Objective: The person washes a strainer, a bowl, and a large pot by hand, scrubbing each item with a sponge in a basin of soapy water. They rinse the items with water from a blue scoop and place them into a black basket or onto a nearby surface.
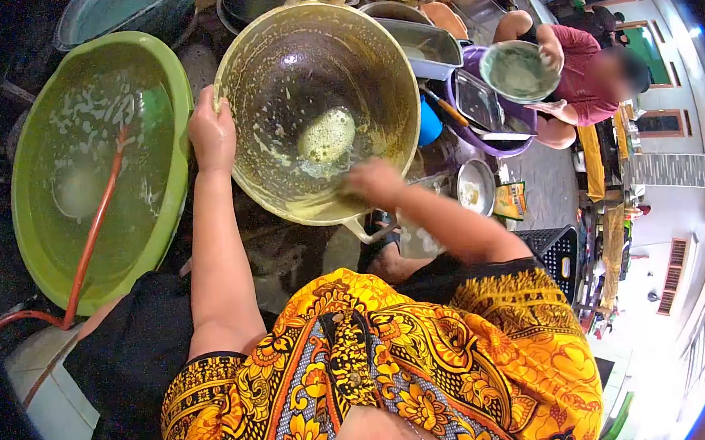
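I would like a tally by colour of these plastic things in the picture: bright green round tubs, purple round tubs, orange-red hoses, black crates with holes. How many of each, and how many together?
Bright green round plastic tub: 1
Purple round plastic tub: 1
Orange-red plastic hose: 1
Black plastic crate with holes: 1
Total: 4

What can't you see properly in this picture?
All in the head view:
- Right hand: blurred, so I can't tell what it holds.
- Left hand: some fingertips are hidden by the big pot's rim.
- Orange hose: cloudy water hides its end.
- Dark tub: cut off by the top edge.
- Yellow packet: writing too small.
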Motion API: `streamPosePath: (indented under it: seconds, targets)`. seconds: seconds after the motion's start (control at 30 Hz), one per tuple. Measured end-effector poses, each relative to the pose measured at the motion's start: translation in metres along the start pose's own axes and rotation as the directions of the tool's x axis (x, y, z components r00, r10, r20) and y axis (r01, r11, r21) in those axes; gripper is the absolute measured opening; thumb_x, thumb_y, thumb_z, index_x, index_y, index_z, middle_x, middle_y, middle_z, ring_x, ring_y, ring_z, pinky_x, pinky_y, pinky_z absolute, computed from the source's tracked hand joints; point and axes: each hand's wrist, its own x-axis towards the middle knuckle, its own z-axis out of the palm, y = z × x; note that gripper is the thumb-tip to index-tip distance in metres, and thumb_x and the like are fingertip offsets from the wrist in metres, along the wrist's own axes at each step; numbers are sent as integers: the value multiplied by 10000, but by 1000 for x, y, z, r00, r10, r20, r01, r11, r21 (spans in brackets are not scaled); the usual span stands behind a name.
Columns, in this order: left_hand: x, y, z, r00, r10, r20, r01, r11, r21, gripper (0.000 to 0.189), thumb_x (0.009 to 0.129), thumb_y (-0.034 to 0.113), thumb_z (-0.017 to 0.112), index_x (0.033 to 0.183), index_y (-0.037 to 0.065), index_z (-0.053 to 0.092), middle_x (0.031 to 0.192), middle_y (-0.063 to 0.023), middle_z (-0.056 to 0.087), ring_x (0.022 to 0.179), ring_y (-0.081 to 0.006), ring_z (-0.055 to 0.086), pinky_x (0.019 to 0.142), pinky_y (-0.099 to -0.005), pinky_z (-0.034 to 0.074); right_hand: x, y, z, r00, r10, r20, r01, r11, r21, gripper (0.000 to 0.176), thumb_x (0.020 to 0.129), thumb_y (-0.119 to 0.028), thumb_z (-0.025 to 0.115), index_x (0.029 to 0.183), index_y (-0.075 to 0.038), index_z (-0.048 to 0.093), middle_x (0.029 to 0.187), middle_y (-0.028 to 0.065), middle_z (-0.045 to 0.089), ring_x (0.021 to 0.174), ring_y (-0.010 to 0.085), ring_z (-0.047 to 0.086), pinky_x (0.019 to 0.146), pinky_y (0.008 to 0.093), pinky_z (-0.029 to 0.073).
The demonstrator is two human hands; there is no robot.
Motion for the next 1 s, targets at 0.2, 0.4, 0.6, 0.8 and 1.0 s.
streamPosePath:
  seconds: [0.2,0.4,0.6,0.8,1.0]
  targets:
    - [-7,-7,3,999,-49,23,49,999,-18,316,846,78,548,1153,6,523,982,-228,623,891,-400,596,762,-435,465,-3,77,-17,942,318,-110,-319,740,-592,186,802,-242,548,954,-195,646,1030,13,550,1030,252,514,829,427,413]
    - [-27,4,10,988,-99,-118,78,982,-169,369,869,120,536,1215,1,493,1119,-232,571,1016,-365,563,874,-403,438,6,14,16,833,527,-169,-553,788,-270,213,819,-211,511,979,-154,639,1068,66,549,1017,286,502,846,498,368]
    - [-90,-27,42,955,-199,-221,192,980,-54,333,858,93,533,1165,-32,503,1098,-236,551,1011,-411,524,887,-431,418,45,-87,6,842,538,-48,-531,840,114,237,792,-194,535,1006,-122,608,1084,93,571,1009,292,541,832,447,410]
    - [-75,-11,29,970,-157,-185,138,984,-110,126,838,54,524,936,-23,505,878,-227,543,854,-430,528,731,-447,426,96,-142,-23,813,473,-339,-197,772,604,325,753,-167,583,1075,-124,599,1062,160,592,975,323,558,870,430,438]
    - [-69,-11,23,966,-214,-143,192,969,-158,103,840,38,516,929,-13,502,847,-223,547,801,-440,527,691,-443,432,-1,-8,-6,971,234,55,-237,971,40,250,859,-381,526,932,-186,663,876,70,628,891,285,580,793,414,475]
